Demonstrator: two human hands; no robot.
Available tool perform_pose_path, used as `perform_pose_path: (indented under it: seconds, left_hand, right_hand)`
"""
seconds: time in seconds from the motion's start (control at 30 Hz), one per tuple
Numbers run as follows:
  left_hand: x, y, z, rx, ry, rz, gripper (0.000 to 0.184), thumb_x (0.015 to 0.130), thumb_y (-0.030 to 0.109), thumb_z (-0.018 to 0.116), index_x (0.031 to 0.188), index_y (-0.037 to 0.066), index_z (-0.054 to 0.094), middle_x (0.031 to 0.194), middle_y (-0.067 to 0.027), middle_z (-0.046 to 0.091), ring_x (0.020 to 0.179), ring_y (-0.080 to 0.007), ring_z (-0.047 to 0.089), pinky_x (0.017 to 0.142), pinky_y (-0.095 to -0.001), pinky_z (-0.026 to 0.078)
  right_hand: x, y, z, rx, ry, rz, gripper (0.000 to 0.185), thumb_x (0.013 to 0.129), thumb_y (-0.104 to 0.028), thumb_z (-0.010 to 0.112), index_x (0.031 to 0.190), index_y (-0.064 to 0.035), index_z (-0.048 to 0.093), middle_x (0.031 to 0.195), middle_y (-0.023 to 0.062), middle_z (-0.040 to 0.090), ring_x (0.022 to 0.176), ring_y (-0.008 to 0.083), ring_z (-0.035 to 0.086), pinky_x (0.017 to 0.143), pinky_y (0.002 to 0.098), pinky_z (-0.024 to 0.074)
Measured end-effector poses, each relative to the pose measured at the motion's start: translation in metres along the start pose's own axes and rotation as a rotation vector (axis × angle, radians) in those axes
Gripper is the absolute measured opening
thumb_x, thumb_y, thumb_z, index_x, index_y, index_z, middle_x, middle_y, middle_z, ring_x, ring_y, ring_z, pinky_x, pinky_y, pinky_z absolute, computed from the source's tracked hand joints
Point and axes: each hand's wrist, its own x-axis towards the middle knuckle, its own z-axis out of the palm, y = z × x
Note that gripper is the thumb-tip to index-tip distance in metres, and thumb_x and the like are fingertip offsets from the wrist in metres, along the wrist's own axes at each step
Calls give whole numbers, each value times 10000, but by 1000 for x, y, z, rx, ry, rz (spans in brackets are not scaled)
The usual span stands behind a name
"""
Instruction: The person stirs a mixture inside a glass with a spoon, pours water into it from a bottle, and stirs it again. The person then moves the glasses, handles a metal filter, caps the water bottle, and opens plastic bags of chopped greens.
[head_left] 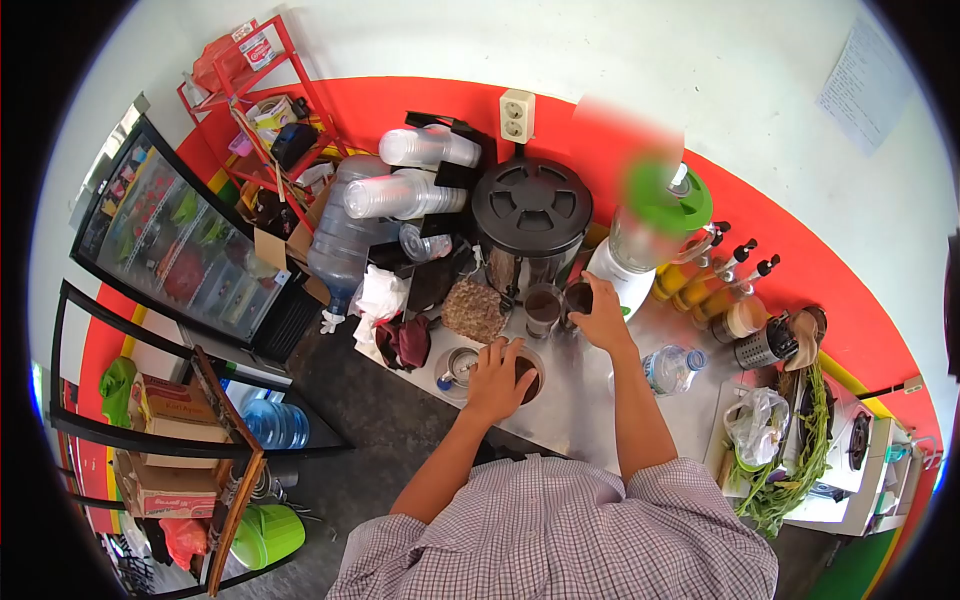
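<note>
My left hand (pixel 493 382) is at the left side of a round container (pixel 541 388) with dark contents, its fingers curled at the rim and partly hiding it. Farther up, my right hand (pixel 603 318) is closed around a clear glass (pixel 578 297) that looks dark inside. A second glass (pixel 543 310) with dark contents stands just left of it. Beside my left hand is a small metal container (pixel 461 366). A bag of brown granular stuff (pixel 474 310) lies behind my left hand.
A large black-lidded dispenser (pixel 533 210) and a green-lidded blender (pixel 630 240) stand at the back of the metal counter (pixel 575 420). A water bottle (pixel 673 369) is right of my right arm. Stacked plastic cups (pixel 405 194), syrup bottles (pixel 700 285) and leafy stalks (pixel 790 480) flank the workspace.
</note>
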Motion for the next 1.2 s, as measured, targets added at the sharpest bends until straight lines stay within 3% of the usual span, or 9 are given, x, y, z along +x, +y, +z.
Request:
perform_pose_path:
  seconds: [0.33,0.53,0.6,0.7,0.77,0.9,0.97,1.07,1.2]
  left_hand:
    - [-1,-16,-11,-345,256,90,599,1035,328,676,1530,46,491,1521,-228,529,1417,-431,484,1171,-547,378]
    - [-25,-77,-10,-425,470,-61,535,987,186,710,1474,37,543,1444,-216,596,1382,-421,515,1171,-495,390]
    - [-42,-102,-4,-432,496,-144,555,965,167,717,1478,50,538,1444,-210,595,1385,-418,510,1169,-504,390]
    - [-62,-125,5,-374,412,-308,662,892,136,749,1508,91,509,1455,-194,584,1400,-414,494,1177,-530,382]
    - [-70,-133,11,-324,296,-422,764,819,100,805,1519,74,500,1481,-177,580,1424,-395,499,1199,-479,400]
    - [-66,-130,13,-344,202,-416,925,747,163,891,1560,89,455,1542,-169,532,1452,-400,472,1223,-500,375]
    - [-59,-129,16,-288,208,-350,1134,669,226,965,1628,189,362,1640,-163,425,1514,-413,392,1228,-564,340]
    - [-43,-134,21,-249,137,-322,1295,581,264,1021,1663,199,314,1702,-161,351,1564,-412,334,1252,-571,316]
    - [-33,-145,22,-284,95,-243,1335,552,280,1034,1669,186,309,1727,-165,313,1577,-415,316,1267,-564,305]
  right_hand:
    - [-29,-13,-11,27,34,-63,962,817,-117,875,1637,-67,375,1530,279,505,1438,458,484,1199,505,423]
    - [-89,-48,-23,-153,129,-87,884,886,-113,818,1643,-58,365,1527,296,499,1424,485,483,1187,527,421]
    - [-106,-63,-27,-62,84,-103,836,892,-131,830,1614,-63,414,1513,260,524,1404,440,524,1164,503,457]
    - [-123,-58,-12,99,-98,-10,810,898,-144,838,1598,-55,439,1483,254,554,1322,404,604,1084,474,525]
    - [-132,-57,-2,119,-174,3,821,902,-156,843,1604,-48,430,1490,251,555,1299,388,623,1057,462,543]
    - [-134,-58,17,221,-275,74,884,917,-195,852,1640,-40,368,1535,257,531,1280,375,643,1035,461,565]
    - [-136,-59,27,222,-273,76,879,934,-226,836,1650,-50,356,1533,267,523,1269,380,646,1022,470,572]
    - [-134,-60,39,219,-283,71,883,960,-228,808,1670,-58,312,1549,282,503,1262,384,651,1013,475,579]
    - [-135,-55,58,254,-262,96,818,999,-207,754,1661,-36,305,1548,296,513,1254,388,664,993,462,591]
